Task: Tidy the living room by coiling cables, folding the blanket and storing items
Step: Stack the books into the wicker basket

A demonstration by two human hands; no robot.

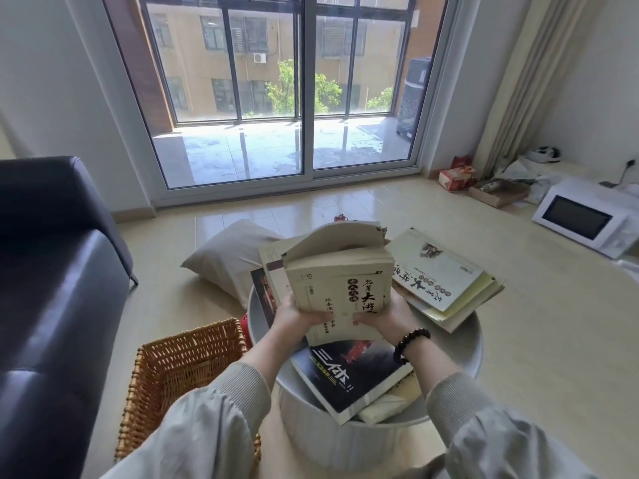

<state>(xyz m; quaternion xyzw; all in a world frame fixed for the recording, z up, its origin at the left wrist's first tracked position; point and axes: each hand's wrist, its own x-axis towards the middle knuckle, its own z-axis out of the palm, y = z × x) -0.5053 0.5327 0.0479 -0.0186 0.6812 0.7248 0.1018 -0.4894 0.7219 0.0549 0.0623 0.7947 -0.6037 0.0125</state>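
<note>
Cream book [340, 285] between left fingers [320, 318], right fingers [363, 319]

A dark leather sofa [52, 288] fills the left side, and a white-framed sliding glass door [304, 98] at the back looks onto a balcony with a tall black unit [415, 95] and a tan building beyond. A beige curtain [529, 81] hangs at the right. Below it, on the pale tiled floor [518, 305], are a red carton [457, 174], an open cardboard box [499, 192] and a white microwave [584, 219].
</note>
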